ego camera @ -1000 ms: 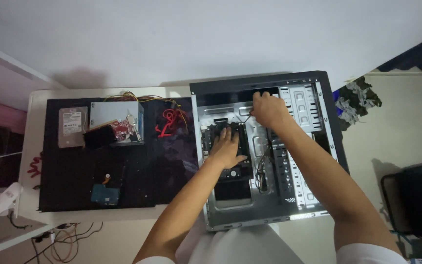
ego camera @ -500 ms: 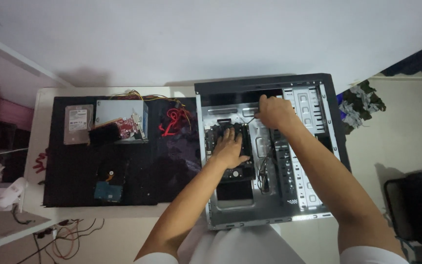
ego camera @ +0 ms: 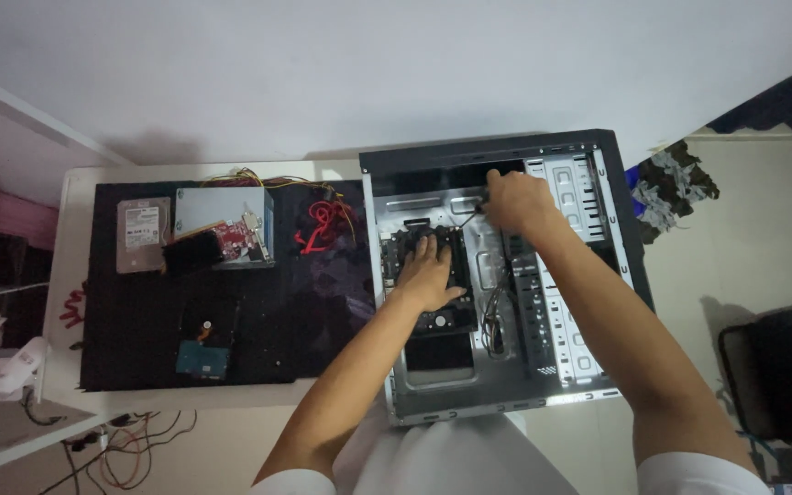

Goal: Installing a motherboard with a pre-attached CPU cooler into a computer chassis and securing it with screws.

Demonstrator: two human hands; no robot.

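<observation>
An open black computer case (ego camera: 627,229) lies on its side on the table. A dark motherboard (ego camera: 451,318) sits inside it at the left. My left hand (ego camera: 428,273) rests flat on the motherboard with its fingers spread. My right hand (ego camera: 520,202) is at the case's far end, next to the drive bays (ego camera: 566,197). Its fingers are curled around a thin black cable (ego camera: 469,215) that runs down toward the board. More loose cables (ego camera: 492,316) hang in the middle of the case.
A black mat (ego camera: 268,312) covers the white table (ego camera: 71,275). On it lie a silver hard drive (ego camera: 142,234), a grey power supply (ego camera: 222,213) with a red card (ego camera: 233,240), red cables (ego camera: 323,225) and a second drive (ego camera: 203,353). A dark chair (ego camera: 781,376) stands at the right.
The view has drifted slightly. My left hand stays on the motherboard, and my right hand has barely moved at the far end of the case.
</observation>
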